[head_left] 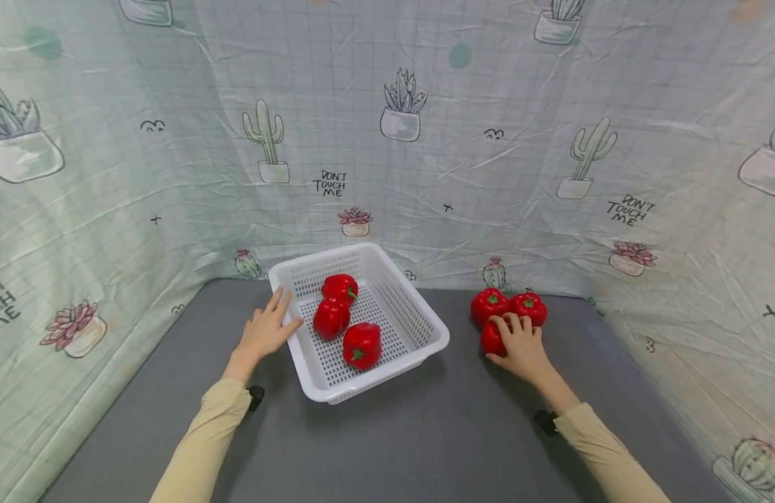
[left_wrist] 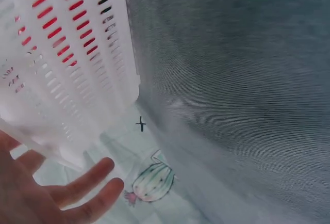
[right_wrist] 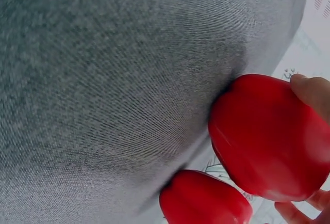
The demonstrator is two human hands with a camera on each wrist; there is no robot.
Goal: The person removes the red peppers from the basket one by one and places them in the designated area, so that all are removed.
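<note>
A white perforated plastic basket (head_left: 418, 318) stands tilted in angle on the grey table, with three red bell peppers inside, one of them a bell pepper (head_left: 362, 346) near its front. My left hand (head_left: 265, 332) rests on the basket's left rim, fingers spread and fairly straight; the left wrist view shows the fingers beside the basket wall (left_wrist: 82, 79). At the right, my right hand (head_left: 522, 349) grips a red bell pepper (right_wrist: 268, 136), thumb on one side and fingers on the other. Two more bell peppers, a left one (head_left: 488, 305) and a right one (head_left: 530, 305), sit just behind it.
The grey tabletop (head_left: 400, 440) extends in front of the basket and between it and the right-hand peppers. A patterned cloth (head_left: 450, 209) with cactus drawings hangs behind the table and along both sides.
</note>
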